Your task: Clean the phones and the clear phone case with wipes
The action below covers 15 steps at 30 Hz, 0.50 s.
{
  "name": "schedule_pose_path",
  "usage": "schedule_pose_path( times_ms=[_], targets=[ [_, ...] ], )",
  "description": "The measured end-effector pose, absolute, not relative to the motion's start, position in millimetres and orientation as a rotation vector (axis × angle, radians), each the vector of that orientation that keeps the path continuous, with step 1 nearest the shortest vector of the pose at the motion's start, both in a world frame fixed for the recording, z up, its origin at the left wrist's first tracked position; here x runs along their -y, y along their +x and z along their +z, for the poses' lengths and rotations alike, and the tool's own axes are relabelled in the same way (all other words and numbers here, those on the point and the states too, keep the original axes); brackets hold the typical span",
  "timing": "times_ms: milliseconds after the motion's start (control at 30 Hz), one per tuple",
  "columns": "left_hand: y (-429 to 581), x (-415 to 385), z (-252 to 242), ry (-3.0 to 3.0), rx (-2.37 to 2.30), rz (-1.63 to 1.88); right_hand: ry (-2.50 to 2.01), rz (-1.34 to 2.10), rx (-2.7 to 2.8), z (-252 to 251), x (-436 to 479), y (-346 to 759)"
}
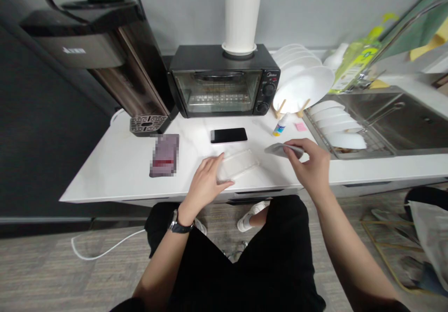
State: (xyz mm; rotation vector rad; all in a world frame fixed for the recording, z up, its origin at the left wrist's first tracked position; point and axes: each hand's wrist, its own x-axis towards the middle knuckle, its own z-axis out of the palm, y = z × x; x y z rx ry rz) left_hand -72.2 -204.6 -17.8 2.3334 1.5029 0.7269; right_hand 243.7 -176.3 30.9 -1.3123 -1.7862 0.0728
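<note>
A clear phone case (241, 163) lies on the white counter (119, 167) near its front edge. My left hand (206, 181) grips the case's left end, thumb and fingers curled around it. My right hand (310, 165) pinches a small grey cloth (278, 150) just to the right of the case. A black phone (228, 135) lies face up behind the case, untouched.
A black toaster oven (220, 83) stands at the back with a white utensil holder (241, 17) on top. White plates (304, 83) and bowls (336, 123) fill racks by the sink (402, 120). A small bottle (280, 126), a pink note (300, 126) and a blurred packet (164, 155) lie on the counter.
</note>
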Motion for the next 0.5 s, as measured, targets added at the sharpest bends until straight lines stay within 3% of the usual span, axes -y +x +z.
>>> schedule_pose_path(
  times_ms=[200, 367, 500],
  targets=[
    [-68, 196, -20, 2.264, -1.5, 0.775, -1.309, 0.062, 2.366, 8, 160, 190],
    [-72, 197, -20, 2.294, -1.467, 0.794, -1.159, 0.195, 2.373, -8, 157, 203],
    [-71, 194, -18, 2.288, -1.436, 0.786, -1.279, 0.072, 2.438, -3, 146, 214]
  ],
)
